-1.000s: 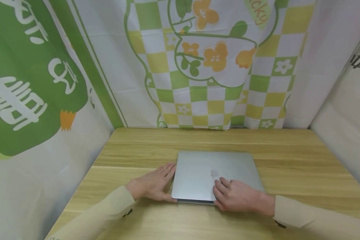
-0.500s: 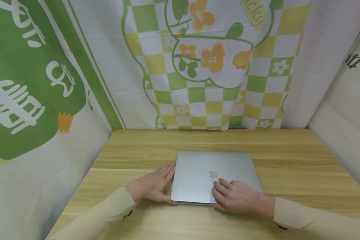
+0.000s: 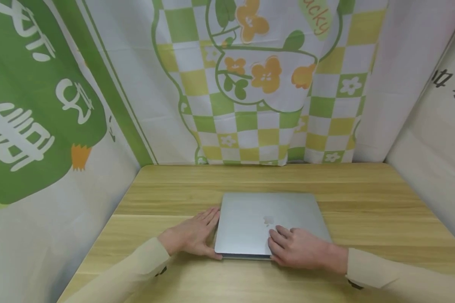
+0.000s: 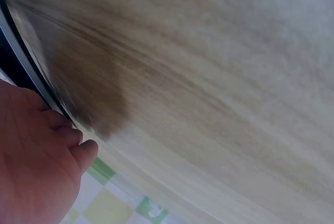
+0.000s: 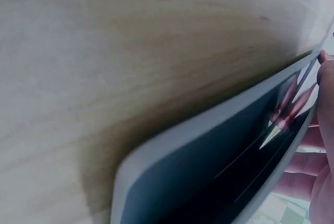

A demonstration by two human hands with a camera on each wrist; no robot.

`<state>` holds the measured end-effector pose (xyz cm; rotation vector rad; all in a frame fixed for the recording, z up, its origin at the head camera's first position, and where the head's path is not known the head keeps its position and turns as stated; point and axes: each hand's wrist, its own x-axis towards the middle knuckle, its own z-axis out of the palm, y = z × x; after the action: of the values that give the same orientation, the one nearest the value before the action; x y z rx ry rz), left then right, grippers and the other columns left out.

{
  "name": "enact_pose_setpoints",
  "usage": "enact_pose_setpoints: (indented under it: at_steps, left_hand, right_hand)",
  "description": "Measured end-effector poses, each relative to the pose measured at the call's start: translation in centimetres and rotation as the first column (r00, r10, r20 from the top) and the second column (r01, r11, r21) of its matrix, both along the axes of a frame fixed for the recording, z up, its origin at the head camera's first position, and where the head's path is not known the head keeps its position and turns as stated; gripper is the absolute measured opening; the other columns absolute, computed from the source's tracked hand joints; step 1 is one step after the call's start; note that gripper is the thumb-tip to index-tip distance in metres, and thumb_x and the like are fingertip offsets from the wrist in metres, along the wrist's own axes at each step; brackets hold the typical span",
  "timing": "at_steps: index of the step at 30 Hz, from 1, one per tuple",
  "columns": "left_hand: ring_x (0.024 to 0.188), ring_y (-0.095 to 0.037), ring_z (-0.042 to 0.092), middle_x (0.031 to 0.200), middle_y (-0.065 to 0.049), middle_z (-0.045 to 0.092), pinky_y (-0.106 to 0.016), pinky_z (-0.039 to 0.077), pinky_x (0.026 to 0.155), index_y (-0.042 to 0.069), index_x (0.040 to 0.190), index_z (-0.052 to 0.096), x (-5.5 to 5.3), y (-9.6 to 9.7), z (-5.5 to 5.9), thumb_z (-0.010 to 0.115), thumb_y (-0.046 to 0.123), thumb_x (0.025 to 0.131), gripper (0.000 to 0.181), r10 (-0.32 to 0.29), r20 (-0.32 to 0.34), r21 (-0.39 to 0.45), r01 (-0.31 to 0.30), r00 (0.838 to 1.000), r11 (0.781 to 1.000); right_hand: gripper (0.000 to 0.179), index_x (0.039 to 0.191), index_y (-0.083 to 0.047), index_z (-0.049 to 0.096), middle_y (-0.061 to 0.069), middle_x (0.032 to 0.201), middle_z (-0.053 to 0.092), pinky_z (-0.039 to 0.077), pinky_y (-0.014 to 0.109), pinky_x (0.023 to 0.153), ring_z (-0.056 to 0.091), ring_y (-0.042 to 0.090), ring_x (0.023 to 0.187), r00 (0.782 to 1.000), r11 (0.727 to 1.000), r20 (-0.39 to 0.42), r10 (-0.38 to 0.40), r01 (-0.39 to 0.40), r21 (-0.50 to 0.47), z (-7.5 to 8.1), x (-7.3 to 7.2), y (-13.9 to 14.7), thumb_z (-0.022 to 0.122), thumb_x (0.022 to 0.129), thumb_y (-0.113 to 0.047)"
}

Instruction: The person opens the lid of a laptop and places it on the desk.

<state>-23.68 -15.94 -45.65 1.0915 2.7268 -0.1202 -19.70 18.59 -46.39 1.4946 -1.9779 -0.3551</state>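
Observation:
A silver laptop [image 3: 246, 221] with an apple logo lies on the wooden table, its lid a narrow gap above the base along the front. My left hand [image 3: 193, 235] lies at its left side, fingers extended along the edge and thumb at the front left corner. At the middle of the front edge, my right hand [image 3: 299, 248] pinches the lid, fingers curled on top and thumb at the gap. In the right wrist view the dark screen [image 5: 276, 156] faces the base [image 5: 156, 153] and reflects fingers. In the left wrist view my palm [image 4: 31, 166] meets the laptop's side edge.
The wooden table [image 3: 167, 179] extends around the laptop on every side. Behind it hangs a curtain [image 3: 254, 126] with green and yellow checks and flowers. Printed cloth [image 3: 30, 126] hangs at the left, and pale cloth [image 3: 440, 126] at the right.
The gap at the laptop's front narrowed by half a second ago and now looks slightly wider again. Both hands keep their places; the head view has shifted a little.

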Motion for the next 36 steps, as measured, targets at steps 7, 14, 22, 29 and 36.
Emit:
enact_pose_setpoints:
  at_steps: [7, 14, 22, 29, 36]
  left_hand:
    - [0.151, -0.037, 0.018, 0.162, -0.026, 0.013, -0.044, 0.024, 0.124, -0.004, 0.154, 0.016, 0.0, 0.0, 0.1, 0.051, 0.087, 0.073, 0.127, -0.009, -0.003, 0.027, 0.009, 1.0, 1.0]
    - [0.152, -0.034, 0.016, 0.163, -0.024, 0.01, -0.043, 0.023, 0.124, -0.004, 0.154, 0.014, -0.1, 0.0, -0.2, 0.049, 0.089, 0.072, 0.129, -0.006, 0.009, 0.023, 0.006, 1.0, 1.0]
    - [0.152, -0.035, 0.016, 0.163, -0.025, 0.009, -0.043, 0.023, 0.124, -0.004, 0.155, 0.012, -0.1, 0.0, -0.1, 0.048, 0.088, 0.073, 0.128, -0.017, 0.004, 0.017, 0.017, 1.0, 1.0]
    - [0.152, -0.035, 0.015, 0.163, -0.025, 0.009, -0.042, 0.022, 0.124, -0.003, 0.155, 0.012, -0.2, -0.1, -0.1, 0.048, 0.089, 0.073, 0.129, -0.014, 0.005, 0.02, 0.014, 1.0, 1.0]
    - [0.152, -0.035, 0.015, 0.163, -0.024, 0.009, -0.044, 0.022, 0.124, -0.003, 0.155, 0.012, -0.2, -0.1, -0.2, 0.047, 0.089, 0.073, 0.128, -0.016, -0.002, 0.021, 0.016, 1.0, 1.0]
  right_hand:
    - [0.038, 0.102, -0.011, 0.065, 0.003, 0.098, 0.072, 0.058, 0.025, 0.053, 0.072, 0.017, 0.084, 0.999, 0.999, -0.004, 0.032, -0.032, -0.019, 0.8, -0.2, 0.0, 0.042, 0.103, -0.041]
    - [0.035, 0.1, -0.011, 0.065, 0.003, 0.096, 0.071, 0.055, 0.024, 0.049, 0.069, 0.015, 0.079, 0.999, 0.998, 0.012, 0.049, -0.049, -0.032, 1.4, -0.1, 0.0, 0.041, 0.104, -0.036]
    - [0.029, 0.097, -0.011, 0.06, 0.0, 0.088, 0.065, 0.045, 0.019, 0.041, 0.061, 0.011, 0.068, 0.998, 0.995, 0.01, 0.067, -0.066, -0.072, 2.0, -0.1, -0.1, 0.038, 0.106, -0.028]
    - [0.031, 0.102, -0.01, 0.059, 0.001, 0.092, 0.064, 0.038, 0.019, 0.039, 0.06, 0.011, 0.07, 0.998, 0.996, 0.01, 0.068, -0.067, -0.057, 2.4, -0.1, 0.2, 0.031, 0.109, -0.024]
    - [0.035, 0.106, -0.009, 0.059, 0.003, 0.095, 0.067, 0.039, 0.018, 0.04, 0.062, 0.013, 0.073, 0.996, 0.995, -0.02, 0.081, -0.082, -0.058, 2.9, -0.3, 0.2, 0.026, 0.11, -0.019]
